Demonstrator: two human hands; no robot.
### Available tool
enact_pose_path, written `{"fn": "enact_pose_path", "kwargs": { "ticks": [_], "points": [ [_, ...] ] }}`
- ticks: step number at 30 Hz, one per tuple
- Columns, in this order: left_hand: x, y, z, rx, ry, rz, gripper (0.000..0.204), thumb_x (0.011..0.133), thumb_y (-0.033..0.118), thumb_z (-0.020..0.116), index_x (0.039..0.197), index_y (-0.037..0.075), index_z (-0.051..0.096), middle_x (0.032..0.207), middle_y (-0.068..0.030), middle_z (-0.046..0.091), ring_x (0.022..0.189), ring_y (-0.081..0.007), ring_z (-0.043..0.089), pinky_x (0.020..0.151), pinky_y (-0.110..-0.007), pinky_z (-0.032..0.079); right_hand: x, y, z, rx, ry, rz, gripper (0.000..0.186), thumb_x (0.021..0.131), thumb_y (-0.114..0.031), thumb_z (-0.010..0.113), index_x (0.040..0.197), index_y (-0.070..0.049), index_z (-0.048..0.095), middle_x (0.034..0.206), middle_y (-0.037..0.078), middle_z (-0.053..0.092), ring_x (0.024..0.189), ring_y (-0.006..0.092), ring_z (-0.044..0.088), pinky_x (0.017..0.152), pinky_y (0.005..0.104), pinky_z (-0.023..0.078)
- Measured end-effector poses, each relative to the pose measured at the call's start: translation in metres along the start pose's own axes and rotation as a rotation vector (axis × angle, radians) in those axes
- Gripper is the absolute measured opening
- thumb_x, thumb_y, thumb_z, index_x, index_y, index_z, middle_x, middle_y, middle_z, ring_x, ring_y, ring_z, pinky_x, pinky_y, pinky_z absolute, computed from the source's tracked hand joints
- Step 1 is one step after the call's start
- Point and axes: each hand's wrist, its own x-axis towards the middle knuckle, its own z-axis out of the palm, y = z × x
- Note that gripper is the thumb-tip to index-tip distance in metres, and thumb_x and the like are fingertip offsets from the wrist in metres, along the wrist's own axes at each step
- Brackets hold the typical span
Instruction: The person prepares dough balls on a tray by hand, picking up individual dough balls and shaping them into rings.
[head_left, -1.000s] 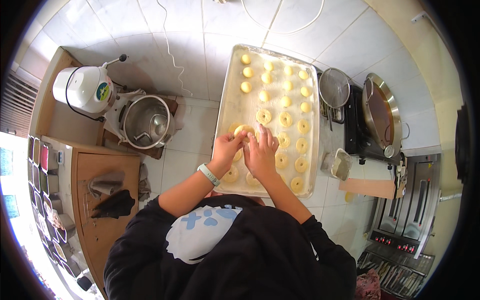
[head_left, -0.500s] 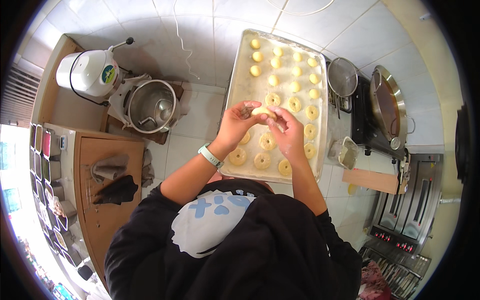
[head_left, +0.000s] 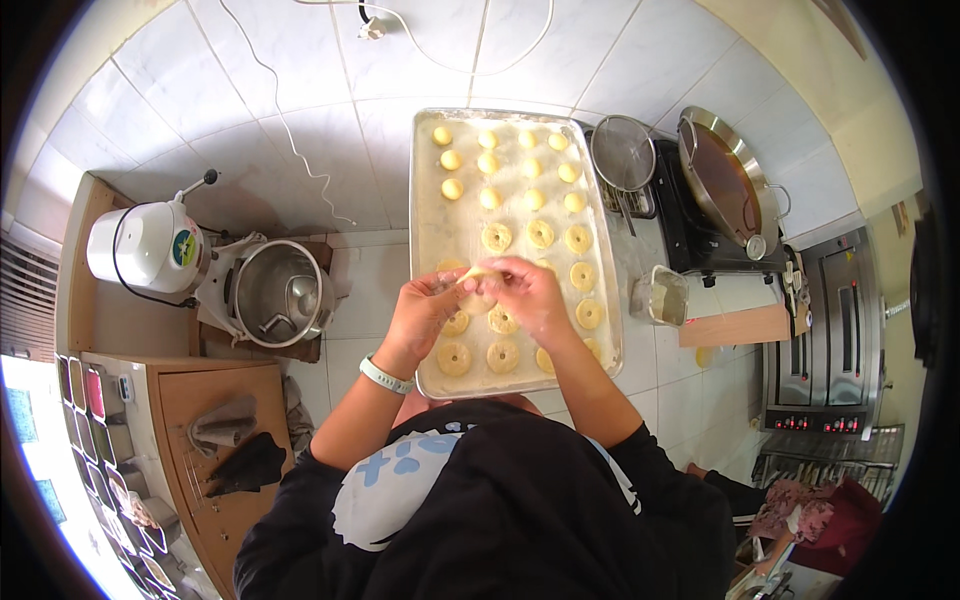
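Both hands are closed on one piece of pale yellow dough [head_left: 478, 274], held above a large floured metal tray [head_left: 432, 228]. My left hand [head_left: 425, 305] grips its left side, thumb and fingers pinched together. My right hand [head_left: 530, 295] pinches it from the right, its fingers curled over the dough and partly hiding its shape. Flour dusts the fingers. On the tray's far part sit several round dough balls [head_left: 489, 163]. Flattened dough rings [head_left: 540, 234] with small centre holes lie in rows in the middle and near parts, some hidden under my hands.
Right of the tray are a mesh strainer [head_left: 622, 153], a wide pan of brown liquid [head_left: 728, 175] on a black stove [head_left: 680, 230], and a clear container [head_left: 667, 296]. A mixer bowl [head_left: 284, 293] stands left. Another person's patterned clothing [head_left: 800, 515] shows at lower right.
The whole view has shifted, so the tray appears further left and lower. My hands stay over the tray, and the dough piece is now tilted between my fingers. More of the other person shows.
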Motion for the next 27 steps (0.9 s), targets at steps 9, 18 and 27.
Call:
{"fn": "enact_pose_path", "kwargs": {
  "ticks": [9, 18, 27],
  "points": [
    [0.003, 0.008, 0.003, 0.098, -0.014, -0.112, 0.026, 0.081, 0.013, 0.069, 0.1, -0.004, 0.064, 0.087, -0.0064, 0.066, 0.075, -0.01, 0.06, 0.068, -0.022, 0.047, -0.002, -0.004, -0.001, 0.017, -0.025, 0.085, 0.025, 0.082, -0.002, 0.064, 0.106, 0.005, 0.061, 0.097, 0.01, 0.065, 0.082, 0.0117, 0.063, 0.074, 0.0221, 0.05],
    [0.009, 0.003, 0.002, 0.283, -0.002, -0.115, 0.025, 0.085, 0.013, 0.065, 0.099, -0.007, 0.062, 0.091, -0.0107, 0.066, 0.081, -0.0158, 0.063, 0.075, -0.027, 0.052, -0.005, -0.002, -0.006, -0.043, 0.006, 0.102, 0.025, 0.082, -0.004, 0.065, 0.106, 0.003, 0.062, 0.094, 0.007, 0.065, 0.081, 0.0101, 0.062, 0.071, 0.0213, 0.049],
    [0.009, 0.001, 0.005, 0.254, 0.018, -0.119, 0.027, 0.082, 0.02, 0.069, 0.095, -0.003, 0.066, 0.081, -0.0052, 0.067, 0.07, -0.0099, 0.059, 0.063, -0.022, 0.046, -0.011, -0.007, -0.012, 0.072, 0.019, 0.162, 0.026, 0.083, -0.005, 0.065, 0.107, 0.004, 0.062, 0.093, 0.009, 0.065, 0.083, 0.0118, 0.063, 0.075, 0.023, 0.049]
  ]
}}
